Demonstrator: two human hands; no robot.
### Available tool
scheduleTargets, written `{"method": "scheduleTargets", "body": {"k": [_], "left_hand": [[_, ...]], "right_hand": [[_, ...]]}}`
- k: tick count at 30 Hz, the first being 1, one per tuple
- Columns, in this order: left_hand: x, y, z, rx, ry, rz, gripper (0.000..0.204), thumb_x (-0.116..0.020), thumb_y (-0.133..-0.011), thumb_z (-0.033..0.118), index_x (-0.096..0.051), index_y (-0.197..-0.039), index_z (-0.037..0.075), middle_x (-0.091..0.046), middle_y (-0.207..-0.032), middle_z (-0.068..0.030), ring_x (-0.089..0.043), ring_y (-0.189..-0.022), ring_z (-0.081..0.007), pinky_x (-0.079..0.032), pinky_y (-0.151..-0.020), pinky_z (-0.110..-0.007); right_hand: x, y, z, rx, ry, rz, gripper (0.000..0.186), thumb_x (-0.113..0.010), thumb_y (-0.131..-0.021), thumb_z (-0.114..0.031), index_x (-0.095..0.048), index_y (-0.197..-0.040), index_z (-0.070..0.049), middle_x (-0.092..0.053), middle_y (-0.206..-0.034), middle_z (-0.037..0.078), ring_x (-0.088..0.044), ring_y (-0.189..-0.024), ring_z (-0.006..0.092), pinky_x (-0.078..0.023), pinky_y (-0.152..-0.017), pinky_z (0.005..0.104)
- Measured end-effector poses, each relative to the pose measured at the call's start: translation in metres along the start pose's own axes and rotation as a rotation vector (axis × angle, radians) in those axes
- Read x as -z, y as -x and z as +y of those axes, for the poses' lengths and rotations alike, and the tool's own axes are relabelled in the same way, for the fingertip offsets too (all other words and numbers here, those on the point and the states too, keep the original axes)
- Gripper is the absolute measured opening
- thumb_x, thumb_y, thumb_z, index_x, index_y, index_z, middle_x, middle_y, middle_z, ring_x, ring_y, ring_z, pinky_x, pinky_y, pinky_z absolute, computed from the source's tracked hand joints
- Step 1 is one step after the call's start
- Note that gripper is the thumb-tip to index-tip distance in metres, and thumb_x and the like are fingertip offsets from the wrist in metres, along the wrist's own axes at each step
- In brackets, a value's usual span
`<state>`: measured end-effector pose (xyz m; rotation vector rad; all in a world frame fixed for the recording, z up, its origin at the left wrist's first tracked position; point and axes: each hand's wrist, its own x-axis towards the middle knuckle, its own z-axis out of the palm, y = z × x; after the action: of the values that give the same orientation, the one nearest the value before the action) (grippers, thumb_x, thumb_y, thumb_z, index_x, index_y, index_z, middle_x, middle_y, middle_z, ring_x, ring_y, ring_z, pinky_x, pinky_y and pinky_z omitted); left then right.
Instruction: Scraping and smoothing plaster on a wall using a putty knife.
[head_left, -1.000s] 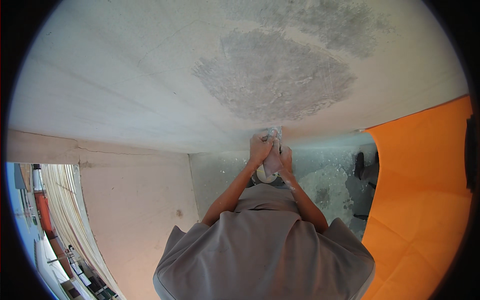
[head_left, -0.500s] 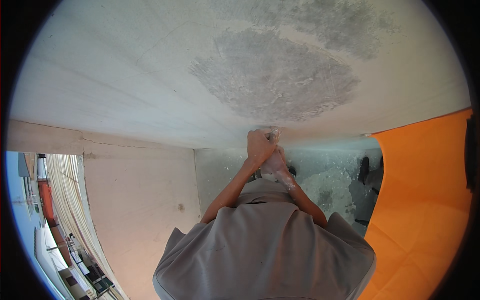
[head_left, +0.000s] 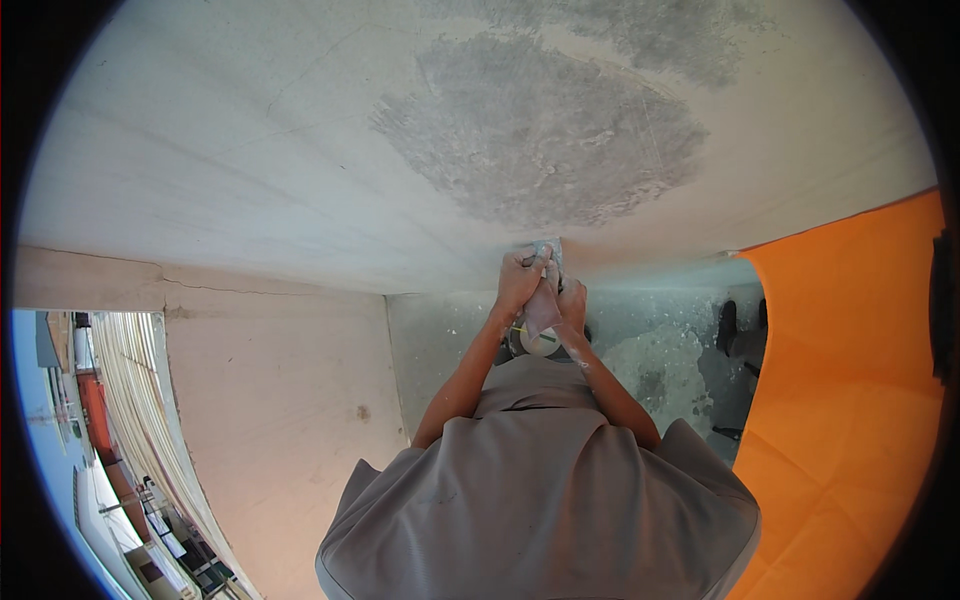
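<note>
View from the head, with clock positions read about the picture's centre unless stated. Both hands met near the centre, toward 1 o'clock. The left hand (head_left: pixel 518 280) had its grip narrowed around a flat grey-white piece (head_left: pixel 549 251), whose upper end lay at the face of the large pale wall (head_left: pixel 300 180). The right hand (head_left: pixel 571 303) was curled just beside the piece, at 4 o'clock from the left hand; what its grip held could not be told. Between the hands, a pinkish flap (head_left: pixel 543 310) hung toward 6 o'clock; whether it belonged to the piece was unclear.

Beyond the hands, toward 12 to 1 o'clock, the wall bore a rough grey patch (head_left: pixel 545 130). Below the hands, at 6 o'clock from them, a pale round object (head_left: pixel 540 343) was partly covered. A speckled grey-green floor (head_left: pixel 630 345) extended toward 4 o'clock. An orange sheet (head_left: pixel 850 400) filled 3 to 5 o'clock, a pinkish side wall (head_left: pixel 285 400) stood at 8 o'clock, and pale strips (head_left: pixel 145 380) appeared near 9 o'clock. A grey garment (head_left: pixel 540 490) occupied 6 o'clock.
</note>
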<state>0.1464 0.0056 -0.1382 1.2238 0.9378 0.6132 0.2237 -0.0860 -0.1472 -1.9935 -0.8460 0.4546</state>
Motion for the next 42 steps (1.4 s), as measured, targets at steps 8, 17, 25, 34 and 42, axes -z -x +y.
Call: {"method": "scheduleTargets", "body": {"k": [8, 17, 25, 34, 42], "left_hand": [[0.0, 0.01, 0.028, -0.14, -0.409, 0.182, 0.032, -0.07, -0.096, 0.025, -0.073, -0.083, -0.004, -0.068, -0.062, -0.0143, -0.056, -0.058, -0.0084, -0.048, -0.055, -0.035], [-0.003, 0.017, 0.067, -0.244, -0.598, 0.145, 0.029, -0.073, -0.091, 0.022, -0.072, -0.081, -0.005, -0.066, -0.063, -0.0205, -0.053, -0.053, -0.0113, -0.045, -0.052, -0.037], [-0.004, 0.004, 0.022, -0.026, -0.4, 0.149, 0.042, -0.072, -0.097, 0.033, -0.07, -0.074, -0.004, -0.062, -0.056, -0.0069, -0.053, -0.052, -0.0114, -0.044, -0.051, -0.035], [-0.002, -0.001, 0.013, -0.033, -0.481, 0.183, 0.037, -0.073, -0.095, 0.032, -0.075, -0.078, -0.001, -0.068, -0.062, -0.0057, -0.059, -0.055, -0.0118, -0.048, -0.054, -0.034], [-0.005, 0.008, 0.074, -0.087, -0.691, 0.135, 0.033, -0.073, -0.092, 0.03, -0.077, -0.087, -0.002, -0.07, -0.067, -0.0181, -0.063, -0.057, -0.0147, -0.05, -0.057, -0.036]], "right_hand": [[-0.006, 0.0, -0.023, -0.408, -0.194, -0.234, 0.056, -0.048, -0.106, -0.041, -0.07, -0.082, 0.005, -0.07, -0.067, 0.019, -0.071, -0.066, 0.034, -0.052, -0.063, 0.0466], [-0.059, 0.008, 0.024, -0.313, -1.356, -0.445, 0.034, -0.052, -0.108, -0.03, -0.065, -0.118, -0.001, -0.067, -0.107, 0.004, -0.066, -0.089, 0.0176, -0.055, -0.076, 0.0318], [0.006, -0.005, -0.007, -0.224, -0.17, -0.196, 0.055, -0.051, -0.105, -0.043, -0.069, -0.089, 0.006, -0.068, -0.076, 0.026, -0.067, -0.071, 0.0429, -0.051, -0.068, 0.048], [-0.008, -0.003, -0.012, -0.441, -0.254, -0.22, 0.063, -0.049, -0.105, -0.052, -0.069, -0.082, 0.003, -0.066, -0.065, 0.012, -0.064, -0.064, 0.0178, -0.051, -0.062, 0.0409], [-0.071, -0.001, 0.073, -0.154, -0.687, -0.516, 0.045, -0.053, -0.106, -0.048, -0.064, -0.115, -0.006, -0.067, -0.089, 0.007, -0.064, -0.078, 0.0124, -0.054, -0.066, 0.0342]]}}
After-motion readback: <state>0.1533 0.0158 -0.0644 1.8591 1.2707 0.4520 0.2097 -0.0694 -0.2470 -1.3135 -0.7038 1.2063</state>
